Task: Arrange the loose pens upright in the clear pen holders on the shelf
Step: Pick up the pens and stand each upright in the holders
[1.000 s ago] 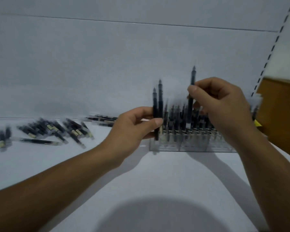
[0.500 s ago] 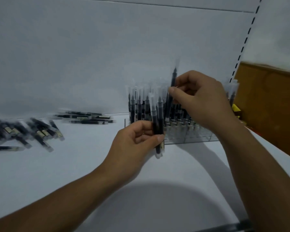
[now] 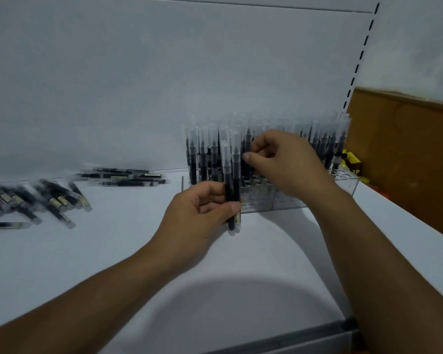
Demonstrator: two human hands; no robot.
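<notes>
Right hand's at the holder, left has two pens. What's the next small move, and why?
Probably open the right hand and let go of its pen: the fingers sit low among the standing pens in the clear holder, so it looks seated, and the left hand grips two more pens upright, waiting.

Right hand point(image 3: 289, 164) and pen point(image 3: 247, 146) now down among standing pens point(image 3: 202, 154).

You had a white back panel point(image 3: 138, 72) behind, a slotted upright point(image 3: 361, 58) along its right edge, a brown board point(image 3: 407, 154) beyond that, and something yellow point(image 3: 351, 159), too blurred to identify, at its foot.
</notes>
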